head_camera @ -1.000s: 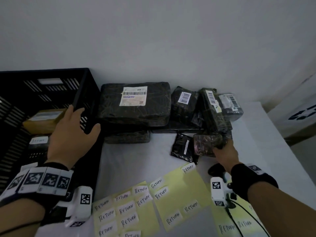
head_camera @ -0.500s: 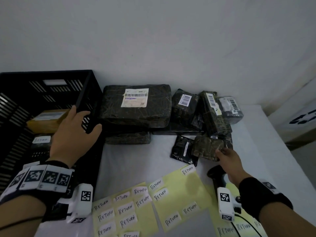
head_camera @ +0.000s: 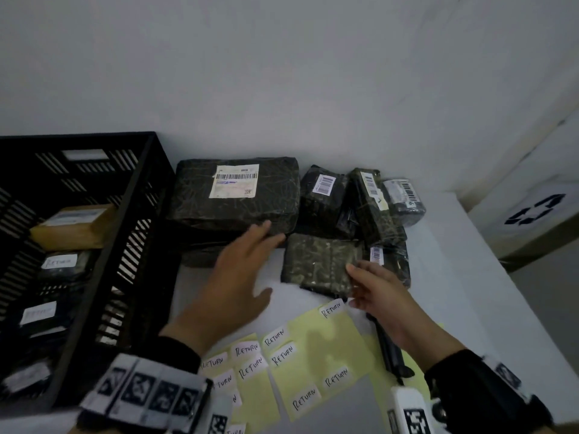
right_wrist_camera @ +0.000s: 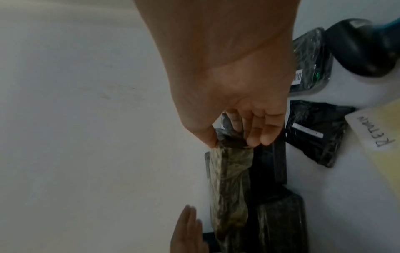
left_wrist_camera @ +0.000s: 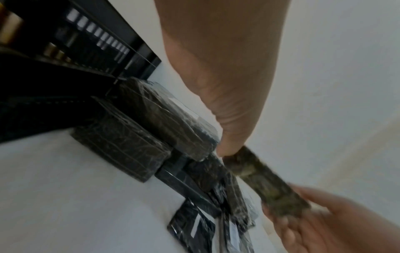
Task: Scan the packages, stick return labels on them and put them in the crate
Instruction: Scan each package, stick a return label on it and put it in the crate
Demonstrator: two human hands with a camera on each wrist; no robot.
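A flat package in dark mottled wrap [head_camera: 319,264] [left_wrist_camera: 268,184] [right_wrist_camera: 227,181] is held above the white table, in front of the package pile. My right hand [head_camera: 372,286] [right_wrist_camera: 236,137] pinches its right end between thumb and fingers. My left hand [head_camera: 247,264] [left_wrist_camera: 218,150] is spread with straight fingers just left of it; contact cannot be told. The black crate [head_camera: 138,245] stands at the left with labelled packages inside. Yellow sheets of RETURN labels [head_camera: 313,355] lie in front. The black scanner [head_camera: 388,349] [right_wrist_camera: 359,51] lies under my right forearm.
A large wrapped package with a shipping label [head_camera: 235,192] sits on another beside the crate. Smaller barcoded packages [head_camera: 369,202] stand to its right, near the wall. A box with a recycling symbol [head_camera: 532,211] stands beyond the table's right edge.
My left hand left the crate's rim and moved right toward the mottled package. My right hand lifted that package off the pile and drew it left and nearer.
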